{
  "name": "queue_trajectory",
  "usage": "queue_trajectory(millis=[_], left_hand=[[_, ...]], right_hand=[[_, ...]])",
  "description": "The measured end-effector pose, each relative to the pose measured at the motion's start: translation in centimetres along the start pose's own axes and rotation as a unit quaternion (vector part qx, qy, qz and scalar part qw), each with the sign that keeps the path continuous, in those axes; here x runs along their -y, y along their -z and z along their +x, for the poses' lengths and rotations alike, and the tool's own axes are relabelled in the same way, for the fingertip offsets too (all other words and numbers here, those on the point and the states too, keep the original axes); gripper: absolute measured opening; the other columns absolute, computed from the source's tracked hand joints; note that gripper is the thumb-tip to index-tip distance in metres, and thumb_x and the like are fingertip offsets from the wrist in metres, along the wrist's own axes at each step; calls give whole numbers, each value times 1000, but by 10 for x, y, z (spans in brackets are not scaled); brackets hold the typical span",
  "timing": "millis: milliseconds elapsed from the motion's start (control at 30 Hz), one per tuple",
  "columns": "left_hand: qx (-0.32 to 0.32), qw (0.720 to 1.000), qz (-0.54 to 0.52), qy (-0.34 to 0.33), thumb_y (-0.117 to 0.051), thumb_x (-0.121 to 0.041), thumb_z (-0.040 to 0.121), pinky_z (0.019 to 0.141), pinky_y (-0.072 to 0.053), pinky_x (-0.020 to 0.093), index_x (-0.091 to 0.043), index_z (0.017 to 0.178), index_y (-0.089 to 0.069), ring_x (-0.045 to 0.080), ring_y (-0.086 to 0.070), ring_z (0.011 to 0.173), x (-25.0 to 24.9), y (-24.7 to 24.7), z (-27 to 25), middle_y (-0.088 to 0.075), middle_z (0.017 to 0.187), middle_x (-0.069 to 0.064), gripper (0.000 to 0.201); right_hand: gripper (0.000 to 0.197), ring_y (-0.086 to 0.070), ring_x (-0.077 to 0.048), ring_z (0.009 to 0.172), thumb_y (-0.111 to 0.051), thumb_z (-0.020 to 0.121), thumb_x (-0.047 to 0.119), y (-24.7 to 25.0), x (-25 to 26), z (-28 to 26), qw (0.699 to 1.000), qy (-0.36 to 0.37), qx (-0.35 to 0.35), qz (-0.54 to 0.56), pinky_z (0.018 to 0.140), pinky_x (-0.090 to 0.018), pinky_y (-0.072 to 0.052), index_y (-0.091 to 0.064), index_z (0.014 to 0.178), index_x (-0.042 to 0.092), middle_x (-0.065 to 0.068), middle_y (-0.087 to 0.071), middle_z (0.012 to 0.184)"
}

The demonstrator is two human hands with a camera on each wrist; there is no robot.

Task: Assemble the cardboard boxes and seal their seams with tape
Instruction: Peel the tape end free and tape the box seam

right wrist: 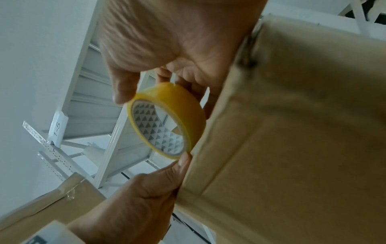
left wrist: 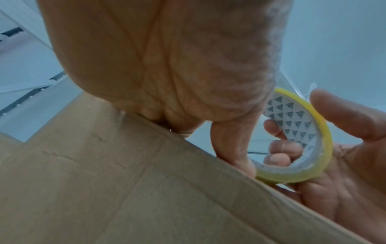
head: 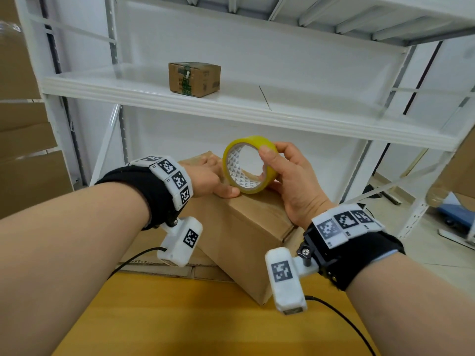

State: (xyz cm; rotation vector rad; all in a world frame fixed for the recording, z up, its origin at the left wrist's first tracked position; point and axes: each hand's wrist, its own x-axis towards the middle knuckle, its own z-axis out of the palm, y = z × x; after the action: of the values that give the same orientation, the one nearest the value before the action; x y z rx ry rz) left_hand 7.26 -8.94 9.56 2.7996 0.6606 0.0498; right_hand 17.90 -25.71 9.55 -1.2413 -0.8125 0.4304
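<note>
The right hand (head: 290, 181) has the yellow tape roll (head: 250, 164) up on edge, thumb over the rim and fingers curled through the core, a firm hold. The roll sits right at the top edge of the brown cardboard box (head: 246, 227), at about twelve o'clock from the wooden surface (head: 205, 317). The left hand (head: 210, 178) lies on the box's top face, fingers fairly straight, thumb tip touching the bottom of the roll; it looks like a press, perhaps pinning a tape end, though no loose strip can be made out.

Progress, then: this box stands folded into shape, tilted on the far edge of the surface, its flaps closed on the faces that show. Whether any seam on it is taped I cannot tell; the side flap near four o'clock shows a gap that looks unsealed. So I judge the sealing is just getting under way here, and most of the taping is left.

Up on the white shelf (head: 257, 109), at eleven o'clock, a small box (head: 194, 79) sits closed, with greenish printed tape across top and front. That one looks finished. Both boxes are shut, so their contents stay hidden. Flat cardboard (head: 164, 263) lies under the working box, likely more to assemble.
</note>
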Motion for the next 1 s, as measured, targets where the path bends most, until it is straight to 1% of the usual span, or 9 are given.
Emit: queue_trajectory(millis=[100,233,367,433,567,667,733,867,1000], left_hand=[[20,999,37,17,-41,-83,71,117,-14,47,-26,148,-27,19,-15,142,1,0,-3,-21,152,-2,97],[21,998,53,29,-40,-72,84,119,-4,48,-20,154,-4,17,3,148,-1,-2,-7,3,161,-4,95],[28,998,51,31,-39,-72,84,119,-2,49,-21,154,-1,16,7,148,-3,-1,-9,8,161,-4,94],[32,997,52,38,-38,-68,88,119,-2,50,-21,154,-1,18,7,148,-5,0,-11,8,161,-3,90],[34,996,80,35,-31,-59,96,119,-5,49,-16,154,-9,25,4,148,-19,-3,-13,2,161,6,75],[-1,997,75,2,-36,-39,101,114,-19,41,-4,147,-30,29,-21,142,-34,-7,-14,-23,155,15,57],[-3,998,63,-9,-36,-29,102,112,-24,38,-4,142,-38,29,-28,138,-41,-8,-13,-30,151,15,47],[40,999,15,-17,-34,-27,103,116,-8,30,-12,143,-36,22,-12,144,-38,-8,-7,-19,155,12,44],[49,998,-45,-21,-48,-46,95,120,-2,45,-27,154,-13,19,6,148,-29,-13,-6,1,161,1,71]], right_hand=[[35,-51,-23,66,-76,77,49,-6,1,-3,997,17,-70,14,67,-38,-51,-63,82,16,-10,-52,71],[32,-36,-25,57,-69,87,37,-7,5,-5,988,28,-137,60,47,-26,-41,-54,78,10,-16,-38,75],[34,-33,-30,63,-69,78,39,-1,6,-3,987,9,-150,50,54,-35,-40,-50,70,12,-15,-32,66],[32,-40,-29,60,-69,80,40,4,6,-2,990,-17,-136,35,60,-40,-45,-53,67,16,-9,-41,61],[31,-59,-18,60,-63,92,40,13,4,-4,994,-42,-99,14,61,-33,-55,-71,86,10,-7,-65,70],[50,-57,-18,54,-54,95,50,14,2,-4,995,-46,-77,-31,62,-30,-53,-71,76,8,-6,-63,61],[60,-55,-21,53,-47,97,56,12,2,-4,995,-52,-63,-57,64,-31,-52,-70,72,6,-11,-59,58],[65,-59,-28,58,-45,96,59,9,4,-4,995,-63,-48,-57,69,-36,-56,-70,71,5,-15,-60,59],[50,-64,-26,58,-56,95,50,7,8,-5,996,-63,-57,-41,60,-32,-57,-69,77,5,-9,-64,58]])
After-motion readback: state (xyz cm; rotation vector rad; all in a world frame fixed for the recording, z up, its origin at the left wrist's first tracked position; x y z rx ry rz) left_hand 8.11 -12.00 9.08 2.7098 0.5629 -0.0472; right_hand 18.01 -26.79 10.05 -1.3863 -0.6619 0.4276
